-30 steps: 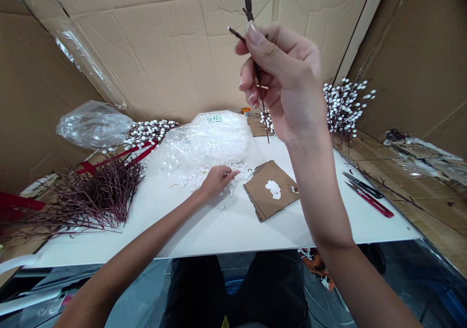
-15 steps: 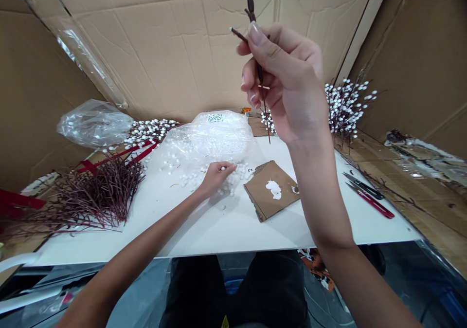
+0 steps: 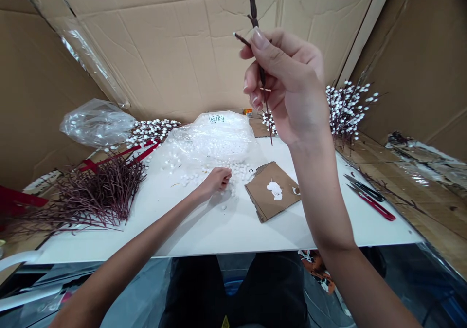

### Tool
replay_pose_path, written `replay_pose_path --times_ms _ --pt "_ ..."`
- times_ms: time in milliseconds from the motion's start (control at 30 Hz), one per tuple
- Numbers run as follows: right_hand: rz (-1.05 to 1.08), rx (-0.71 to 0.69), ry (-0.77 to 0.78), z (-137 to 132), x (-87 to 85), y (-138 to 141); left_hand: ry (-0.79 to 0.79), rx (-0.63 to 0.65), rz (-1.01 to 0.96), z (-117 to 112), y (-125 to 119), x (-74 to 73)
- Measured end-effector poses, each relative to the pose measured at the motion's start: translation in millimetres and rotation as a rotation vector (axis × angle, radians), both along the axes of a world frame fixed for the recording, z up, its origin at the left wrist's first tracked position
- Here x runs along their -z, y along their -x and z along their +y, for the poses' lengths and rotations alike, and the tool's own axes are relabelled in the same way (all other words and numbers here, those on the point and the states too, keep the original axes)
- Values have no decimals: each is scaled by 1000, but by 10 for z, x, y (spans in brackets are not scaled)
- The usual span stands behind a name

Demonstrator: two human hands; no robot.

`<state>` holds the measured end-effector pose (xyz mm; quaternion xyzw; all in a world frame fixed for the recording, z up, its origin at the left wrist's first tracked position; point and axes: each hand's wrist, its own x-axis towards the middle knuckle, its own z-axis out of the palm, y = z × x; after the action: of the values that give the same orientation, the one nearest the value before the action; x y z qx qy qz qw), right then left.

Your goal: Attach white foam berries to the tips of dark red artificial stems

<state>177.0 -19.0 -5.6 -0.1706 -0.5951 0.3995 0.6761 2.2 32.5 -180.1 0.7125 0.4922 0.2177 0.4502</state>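
My right hand (image 3: pixel 292 89) is raised in front of me, fingers closed on a thin dark brown twig (image 3: pixel 252 7) that rises out of the top of the view; one side shoot ends in a white tip. My left hand (image 3: pixel 216 179) rests on the white table (image 3: pixel 226 226) with fingers curled together over loose white foam beads (image 3: pixel 239 171). What it holds between its fingers is hidden. A piece of brown cardboard (image 3: pixel 273 199) with a blob of white glue lies just right of that hand.
A clear plastic bag of beads (image 3: pixel 215 138) lies behind the left hand. A heap of bare dark red twigs (image 3: pixel 95 196) is on the left. Beaded twigs (image 3: pixel 346 106) stand at the back right. Red and black snips (image 3: pixel 368 196) lie on the right. Cardboard walls surround the table.
My left hand's fingers have drawn in from stretched out to curled over the beads. The right hand with the twig has barely shifted.
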Motion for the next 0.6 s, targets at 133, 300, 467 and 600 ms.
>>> replay_pose_path --times_ms 133,300,467,600 --pt "-16 16 22 0 -3 4 -270 40 281 -68 17 30" --pt "40 -22 17 11 -19 17 -406 174 593 -72 -8 31" --pt "28 -66 -40 32 8 -7 -466 300 795 -24 -92 -14" --pt "3 -46 -11 21 19 -13 -479 351 860 -14 -171 -27"
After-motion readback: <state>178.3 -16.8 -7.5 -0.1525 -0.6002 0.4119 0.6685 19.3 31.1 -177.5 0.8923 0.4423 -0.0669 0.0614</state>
